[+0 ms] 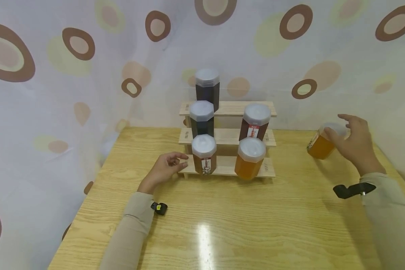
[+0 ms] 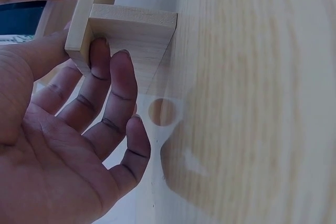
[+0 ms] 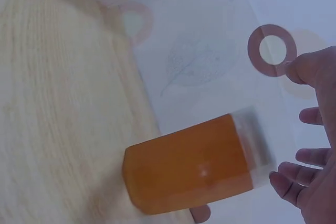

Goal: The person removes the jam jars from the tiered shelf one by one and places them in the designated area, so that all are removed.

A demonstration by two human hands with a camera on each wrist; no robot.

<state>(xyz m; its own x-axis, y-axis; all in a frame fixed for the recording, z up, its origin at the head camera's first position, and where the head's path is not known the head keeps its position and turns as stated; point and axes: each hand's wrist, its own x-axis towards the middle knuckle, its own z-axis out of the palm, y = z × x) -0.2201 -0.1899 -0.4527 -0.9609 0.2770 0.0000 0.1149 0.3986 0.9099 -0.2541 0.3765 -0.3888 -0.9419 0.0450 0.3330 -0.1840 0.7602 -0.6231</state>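
My left hand (image 1: 166, 167) is at the left end of a three-tier wooden rack (image 1: 227, 165). In the left wrist view its thumb and curled fingers pinch the end of a shelf board (image 2: 77, 35). On the right, my right hand (image 1: 357, 144) hovers around the lid of an amber honey jar (image 1: 320, 147) standing on the table. The right wrist view shows the fingers (image 3: 286, 186) spread and loosely bent beside the white lid (image 3: 256, 142), with the thumb apart from it.
On the rack stand a dark jar (image 1: 207, 92) on top, another dark jar (image 1: 202, 125) and a reddish jar (image 1: 254, 129) on the middle tier, and a brown jar (image 1: 204, 161) and an amber jar (image 1: 248, 168) below. Patterned cloth (image 1: 175, 56) hangs behind the wooden table (image 1: 256, 225).
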